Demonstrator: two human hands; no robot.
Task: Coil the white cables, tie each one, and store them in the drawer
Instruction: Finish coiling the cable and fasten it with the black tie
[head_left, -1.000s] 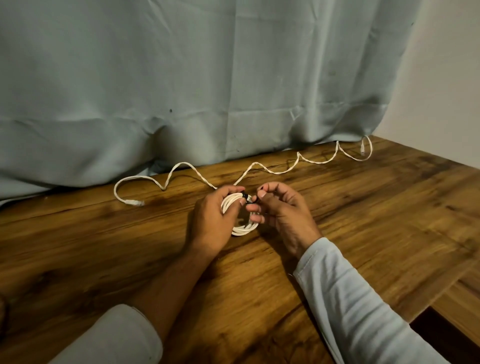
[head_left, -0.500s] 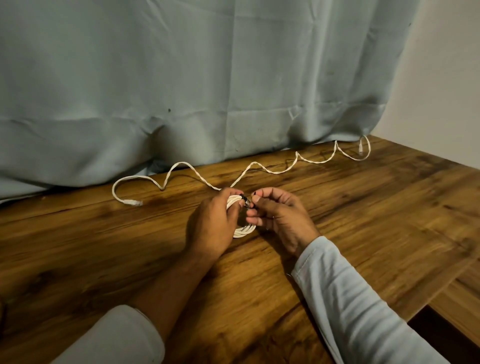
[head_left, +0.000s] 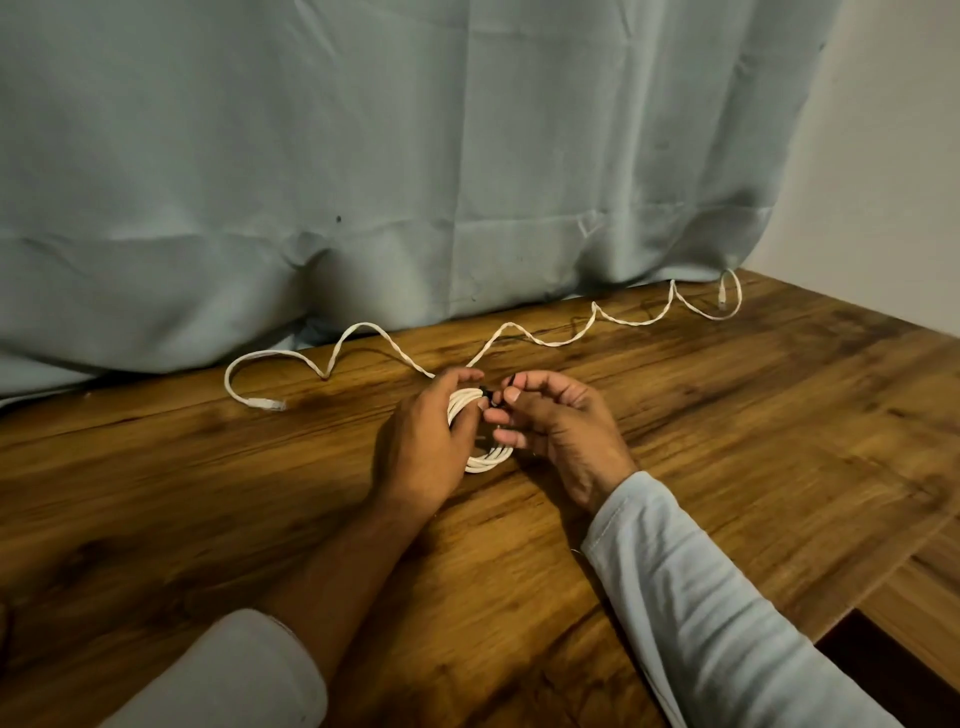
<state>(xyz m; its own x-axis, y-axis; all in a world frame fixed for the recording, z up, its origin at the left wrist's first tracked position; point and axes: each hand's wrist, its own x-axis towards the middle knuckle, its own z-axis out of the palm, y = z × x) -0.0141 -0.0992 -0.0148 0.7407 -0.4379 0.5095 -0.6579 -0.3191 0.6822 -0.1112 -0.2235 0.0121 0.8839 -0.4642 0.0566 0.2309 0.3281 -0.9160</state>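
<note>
The left hand (head_left: 423, 441) curls its fingers round the left side of the coiled cable (head_left: 485, 460), which rests on the wooden table (head_left: 727, 467) between both hands. The right hand (head_left: 563, 428) has its fingers bent, with thumb and forefinger pinching a small black tie (head_left: 487, 399) at the coil's top. A second cable (head_left: 545, 340) lies uncoiled, snaking along the curtain (head_left: 363, 182) behind.

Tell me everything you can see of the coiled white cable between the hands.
The coiled white cable is a small ring of several thin loops, its lower edge resting on the wooden table. The left hand grips its left side, hiding part. The right hand pinches a small black tie at its top.
</note>
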